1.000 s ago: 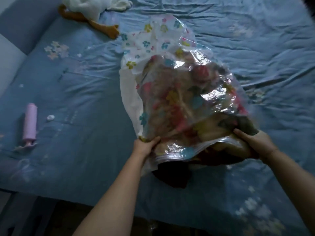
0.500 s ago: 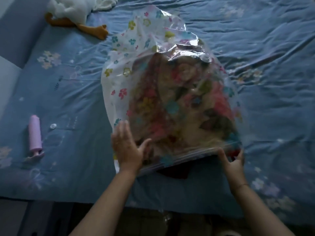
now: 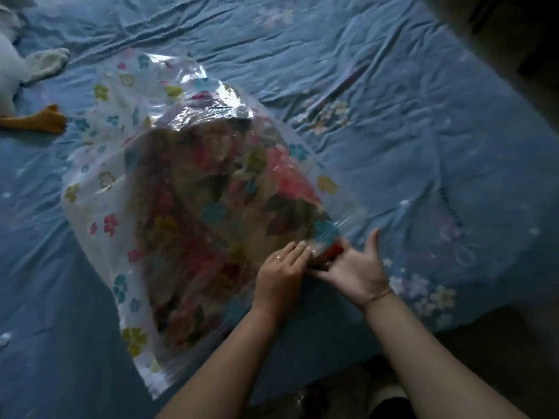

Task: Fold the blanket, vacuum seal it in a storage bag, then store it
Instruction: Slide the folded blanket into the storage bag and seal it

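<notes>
We should tuck the red corner of the blanket (image 3: 217, 204) fully inside the storage bag (image 3: 99, 189) on the bed (image 3: 393, 116) before zipping — trapped cloth breaks the seal. Beside the bag's near right corner, our left hand (image 3: 279, 275) presses flat, fingers together; our right hand (image 3: 355, 267) lies palm-up, fingers spread, under the mouth.

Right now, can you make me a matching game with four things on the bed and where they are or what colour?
Things:
1. valve cap
2. orange toy foot
3. blanket
4. left hand

Clues:
A. inside the clear flowery bag
B. at the far left edge, on the blue sheet
C. flat on the bag's near right corner
D. white, on top of the bag

Pairs: 1-D, 2-B, 3-A, 4-C
</notes>
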Tool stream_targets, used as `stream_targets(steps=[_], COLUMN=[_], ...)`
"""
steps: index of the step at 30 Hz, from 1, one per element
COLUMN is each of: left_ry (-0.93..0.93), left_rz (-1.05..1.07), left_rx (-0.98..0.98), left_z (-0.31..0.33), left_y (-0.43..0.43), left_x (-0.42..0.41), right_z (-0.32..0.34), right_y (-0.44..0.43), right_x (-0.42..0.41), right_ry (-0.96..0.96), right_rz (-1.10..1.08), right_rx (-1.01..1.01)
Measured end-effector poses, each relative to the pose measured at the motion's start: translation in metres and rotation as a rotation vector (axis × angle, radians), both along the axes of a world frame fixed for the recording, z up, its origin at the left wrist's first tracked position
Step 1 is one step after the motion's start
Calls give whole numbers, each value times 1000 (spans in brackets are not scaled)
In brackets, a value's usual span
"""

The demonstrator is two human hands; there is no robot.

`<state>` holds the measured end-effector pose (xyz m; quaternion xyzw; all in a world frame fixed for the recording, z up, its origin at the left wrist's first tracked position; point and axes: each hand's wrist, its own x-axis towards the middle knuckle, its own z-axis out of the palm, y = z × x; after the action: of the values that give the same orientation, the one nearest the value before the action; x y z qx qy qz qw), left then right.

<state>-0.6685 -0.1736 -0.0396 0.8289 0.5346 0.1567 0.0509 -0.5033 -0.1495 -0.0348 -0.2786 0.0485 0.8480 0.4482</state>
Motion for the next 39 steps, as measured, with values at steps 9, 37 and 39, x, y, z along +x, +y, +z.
stream_targets(steps=[9,37,39], left_ry=[-76,-22,-46], left_rz=[45,505,456], left_rx=[25,-31,9], left_z=[12,-8,-11], left_y=[-18,-95,-75], left_x=[-18,-83,-69], right_z=[16,-101,-110], right_y=[47,5,1], right_x=[-23,-21,-38], right_ry=[143,-567,-517], right_rz=[44,242,221], right_rx=[134,-256,-236])
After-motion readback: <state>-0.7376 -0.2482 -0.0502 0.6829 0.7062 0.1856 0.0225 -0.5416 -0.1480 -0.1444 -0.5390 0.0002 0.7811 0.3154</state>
